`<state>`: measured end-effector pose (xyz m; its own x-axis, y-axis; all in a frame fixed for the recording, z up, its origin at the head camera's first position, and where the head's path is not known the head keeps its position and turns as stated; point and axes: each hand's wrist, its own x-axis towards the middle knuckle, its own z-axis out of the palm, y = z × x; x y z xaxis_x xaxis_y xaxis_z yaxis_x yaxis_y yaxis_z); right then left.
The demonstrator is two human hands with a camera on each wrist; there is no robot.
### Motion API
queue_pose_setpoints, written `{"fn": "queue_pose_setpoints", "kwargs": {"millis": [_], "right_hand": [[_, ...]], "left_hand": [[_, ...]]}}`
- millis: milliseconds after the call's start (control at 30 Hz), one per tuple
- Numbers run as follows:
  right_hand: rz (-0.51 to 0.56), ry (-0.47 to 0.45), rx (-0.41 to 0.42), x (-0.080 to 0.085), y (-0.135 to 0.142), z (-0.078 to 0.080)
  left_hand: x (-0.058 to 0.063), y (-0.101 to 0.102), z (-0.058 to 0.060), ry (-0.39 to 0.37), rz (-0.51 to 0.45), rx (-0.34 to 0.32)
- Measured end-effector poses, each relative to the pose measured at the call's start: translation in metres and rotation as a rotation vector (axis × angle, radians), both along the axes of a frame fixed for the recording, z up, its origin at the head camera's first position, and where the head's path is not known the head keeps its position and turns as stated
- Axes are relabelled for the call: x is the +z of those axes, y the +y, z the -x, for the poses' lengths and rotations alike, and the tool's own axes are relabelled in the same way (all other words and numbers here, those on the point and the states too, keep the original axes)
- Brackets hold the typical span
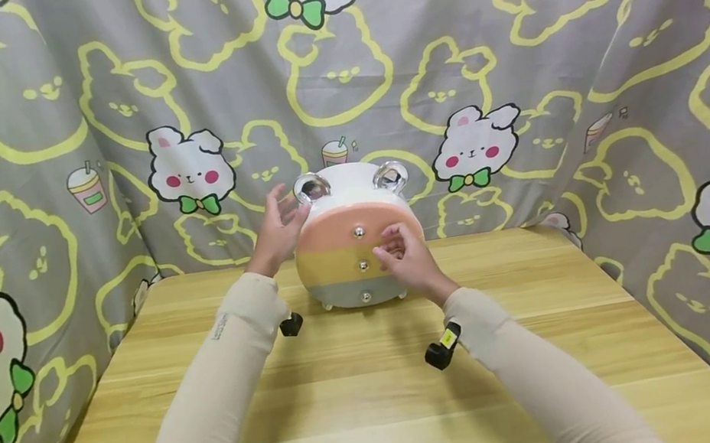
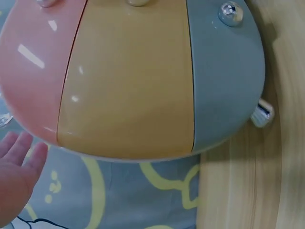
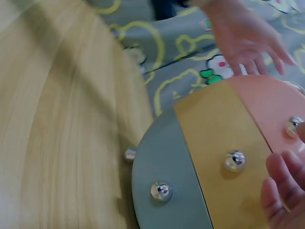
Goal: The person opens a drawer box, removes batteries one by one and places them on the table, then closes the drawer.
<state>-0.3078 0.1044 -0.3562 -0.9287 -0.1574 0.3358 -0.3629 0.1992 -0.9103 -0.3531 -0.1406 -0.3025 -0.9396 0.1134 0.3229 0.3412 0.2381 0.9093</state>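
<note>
A small rounded drawer box (image 1: 349,185) with a white top and silver ear shapes stands on the table. Its front has a pink drawer (image 1: 322,234), a yellow drawer (image 1: 327,266) and a grey-blue drawer (image 1: 339,294), each with a silver knob; all three look closed. My left hand (image 1: 278,232) is beside the box's upper left, fingers spread and holding nothing. In front of the right half, my right hand (image 1: 408,258) has its fingers loosely bent. One fingertip overlaps the pink drawer's knob (image 3: 293,127) in the right wrist view; whether it touches, I cannot tell.
The wooden table (image 1: 359,422) carries the box near its back edge. A grey patterned curtain (image 1: 347,83) surrounds the back and sides. Black wrist devices, one on the left (image 1: 291,324) and one on the right (image 1: 443,347), hang below the sleeves.
</note>
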Motion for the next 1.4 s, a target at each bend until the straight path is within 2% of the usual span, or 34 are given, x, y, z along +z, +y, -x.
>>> {"fn": "queue_pose_setpoints", "kwargs": {"millis": [167, 367, 467, 600, 733, 867, 1000, 1100, 1400], "right_hand": [[-0.137, 0.142, -0.031, 0.000, -0.011, 0.005], [-0.220, 0.264, -0.055, 0.000, -0.017, 0.014], [-0.253, 0.347, -0.065, 0.000, -0.021, 0.017], [-0.296, 0.406, -0.099, 0.002, -0.028, 0.019], [-0.347, 0.416, -0.170, 0.008, -0.034, 0.020], [-0.402, 0.425, -0.242, 0.014, -0.035, 0.022], [-0.441, 0.511, -0.289, 0.012, -0.033, 0.024], [-0.446, 0.570, -0.294, 0.010, -0.034, 0.027], [-0.439, 0.567, -0.291, 0.011, -0.036, 0.026]], "left_hand": [[-0.001, 0.000, 0.007, -0.066, -0.035, 0.001], [0.000, 0.003, 0.016, -0.052, -0.088, -0.060], [0.002, 0.006, 0.018, -0.048, -0.076, -0.097], [0.013, 0.008, 0.010, -0.040, -0.023, -0.135], [0.028, 0.011, -0.002, -0.005, 0.054, -0.136], [0.035, 0.017, -0.003, -0.003, 0.118, -0.127], [0.019, 0.020, 0.019, 0.023, 0.129, -0.120], [0.007, 0.016, 0.034, 0.039, 0.129, -0.126], [0.013, 0.012, 0.035, -0.059, 0.117, -0.197]]}}
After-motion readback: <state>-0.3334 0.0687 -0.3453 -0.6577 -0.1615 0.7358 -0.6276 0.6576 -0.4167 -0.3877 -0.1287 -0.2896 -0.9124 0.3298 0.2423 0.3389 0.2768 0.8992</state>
